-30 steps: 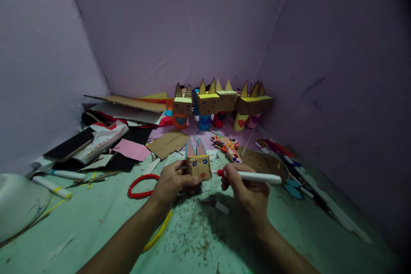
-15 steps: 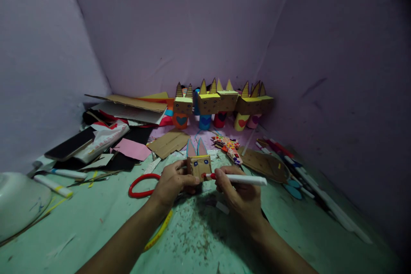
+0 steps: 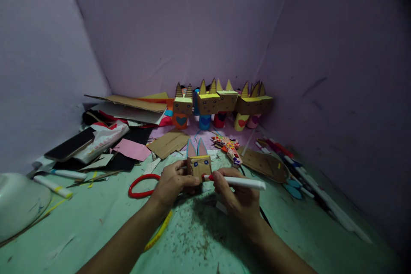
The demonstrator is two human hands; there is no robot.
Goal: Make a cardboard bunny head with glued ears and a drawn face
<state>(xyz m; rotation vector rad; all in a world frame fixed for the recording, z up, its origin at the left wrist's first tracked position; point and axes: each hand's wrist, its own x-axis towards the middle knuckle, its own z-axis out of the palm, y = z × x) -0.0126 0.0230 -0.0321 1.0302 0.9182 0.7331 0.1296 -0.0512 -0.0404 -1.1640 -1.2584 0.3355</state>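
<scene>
Upright in front of me is a small cardboard animal head [image 3: 201,167] with two pink, blue-edged ears and two drawn blue eyes. My left hand [image 3: 172,183] grips its left side and lower edge between thumb and fingers. A white marker [image 3: 242,182] with a red tip lies in my right hand [image 3: 236,195], pinched near the tip end. That tip touches, or nearly touches, the red patch below the eyes. Red-handled scissors [image 3: 144,186] lie beside my left hand, partly hidden by it.
Several cardboard animal figures [image 3: 208,103] on coloured tubes stand at the back wall. Stacked cardboard [image 3: 128,105] and a pink paper piece [image 3: 131,150] lie left. A white bowl [image 3: 22,205] is at far left. Markers [image 3: 308,175] line the right. A yellow loop [image 3: 159,231] lies under my left forearm.
My right hand and the marker have shifted very slightly left, with the tip still at the red patch. The cardboard head and my left hand have stayed in place.
</scene>
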